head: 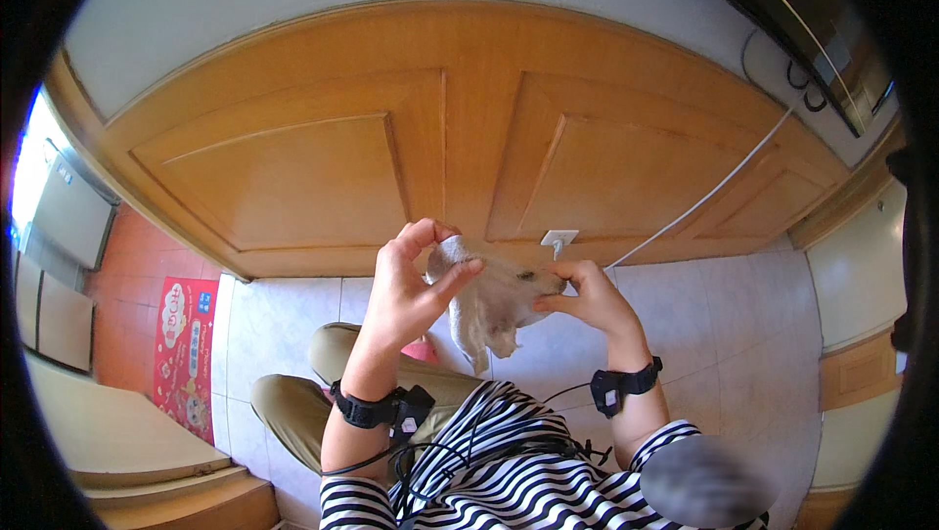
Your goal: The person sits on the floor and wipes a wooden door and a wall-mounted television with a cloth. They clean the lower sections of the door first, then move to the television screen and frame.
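A worn, whitish cloth (499, 295) hangs stretched between my two hands, above the tiled floor and my lap. It is thin, with ragged lower edges and a dark spot or hole toward its right side. My left hand (418, 277) pinches the upper left part between thumb and fingers. At the right edge, my right hand (587, 297) grips a bunched bit of the cloth between thumb and forefinger. Both forearms carry black strapped devices, the left one (389, 411) trailing black cable over the striped shirt.
Wooden wall panelling (293, 163) stands in front of me. A plug sits in a white wall socket (559, 238); a white cable (704, 196) runs up to the right toward a dark screen (799, 24). At left, a red mat (185, 354) lies by a doorway. Pale tiles (675, 325) cover the floor.
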A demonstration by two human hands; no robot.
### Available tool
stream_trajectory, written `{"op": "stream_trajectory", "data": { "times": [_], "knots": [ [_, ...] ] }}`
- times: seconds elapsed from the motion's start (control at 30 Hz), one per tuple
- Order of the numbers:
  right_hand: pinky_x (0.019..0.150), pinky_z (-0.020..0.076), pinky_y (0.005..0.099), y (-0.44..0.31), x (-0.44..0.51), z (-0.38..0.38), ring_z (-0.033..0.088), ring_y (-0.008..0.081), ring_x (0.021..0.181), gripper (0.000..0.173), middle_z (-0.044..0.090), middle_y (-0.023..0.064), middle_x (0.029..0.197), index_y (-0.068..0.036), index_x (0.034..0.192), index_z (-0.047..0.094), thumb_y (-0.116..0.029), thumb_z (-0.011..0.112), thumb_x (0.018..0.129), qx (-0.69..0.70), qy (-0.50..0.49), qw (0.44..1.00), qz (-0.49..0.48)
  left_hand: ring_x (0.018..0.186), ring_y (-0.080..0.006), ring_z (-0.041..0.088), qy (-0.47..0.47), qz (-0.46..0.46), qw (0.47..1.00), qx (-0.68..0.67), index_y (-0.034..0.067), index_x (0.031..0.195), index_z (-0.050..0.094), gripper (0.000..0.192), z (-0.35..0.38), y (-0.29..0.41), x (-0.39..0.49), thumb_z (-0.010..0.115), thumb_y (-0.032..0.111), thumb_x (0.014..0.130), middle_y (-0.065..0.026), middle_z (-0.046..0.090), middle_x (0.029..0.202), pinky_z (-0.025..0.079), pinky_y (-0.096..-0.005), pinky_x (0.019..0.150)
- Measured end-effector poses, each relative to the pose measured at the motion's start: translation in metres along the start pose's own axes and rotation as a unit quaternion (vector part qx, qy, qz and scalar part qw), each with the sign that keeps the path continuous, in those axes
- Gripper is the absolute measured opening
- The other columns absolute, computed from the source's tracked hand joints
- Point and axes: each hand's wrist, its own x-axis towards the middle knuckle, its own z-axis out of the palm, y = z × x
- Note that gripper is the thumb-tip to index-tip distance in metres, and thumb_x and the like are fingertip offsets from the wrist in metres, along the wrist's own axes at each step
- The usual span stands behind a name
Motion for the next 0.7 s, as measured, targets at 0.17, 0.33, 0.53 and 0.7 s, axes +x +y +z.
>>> {"op": "stream_trajectory", "data": {
  "times": [0.17,0.33,0.53,0.7],
  "knots": [
    [0.078,0.0443,0.0254,0.008,-0.008,-0.015,0.057,0.0077,0.083,0.021,0.063,-0.0042,0.086,-0.006,0.092,0.068,-0.013,0.084,0.080,0.223,0.080,0.971,-0.037,0.076,-0.0142,0.056,-0.082,-0.044,0.995,0.025,-0.001,0.098,0.061,0.026,-0.006,-0.016,-0.007,0.078,0.009,0.083,-0.0083,0.064,0.080,0.048,-0.0280,0.076],
    [0.079,0.0394,0.0219,-0.002,-0.010,-0.021,0.051,0.0064,0.086,0.020,0.056,-0.0045,0.092,-0.008,0.096,0.062,-0.007,0.079,0.085,0.345,0.154,0.917,-0.125,0.076,-0.0239,0.064,-0.181,-0.079,0.977,0.084,0.001,0.105,0.063,0.035,-0.010,-0.032,-0.020,0.082,0.013,0.078,-0.0141,0.069,0.085,0.051,-0.0327,0.073],
    [0.079,0.0390,0.0217,0.004,-0.012,-0.028,0.049,0.0068,0.086,0.022,0.053,-0.0041,0.094,-0.008,0.101,0.060,-0.004,0.075,0.086,0.335,0.197,0.917,-0.094,0.078,-0.0187,0.064,-0.139,0.019,0.988,0.059,0.002,0.104,0.070,0.030,-0.014,-0.040,-0.015,0.083,0.011,0.078,-0.0092,0.072,0.093,0.051,-0.0335,0.074],
    [0.087,0.0449,0.0254,0.016,-0.013,-0.023,0.055,0.0105,0.099,0.038,0.058,0.0005,0.105,-0.005,0.116,0.057,-0.017,0.078,0.087,0.088,0.183,0.979,-0.018,0.082,-0.0086,0.062,-0.103,-0.064,0.984,-0.134,0.002,0.106,0.071,0.027,0.000,-0.034,-0.008,0.078,0.001,0.081,-0.0021,0.072,0.097,0.051,-0.0260,0.072]
  ]
}}
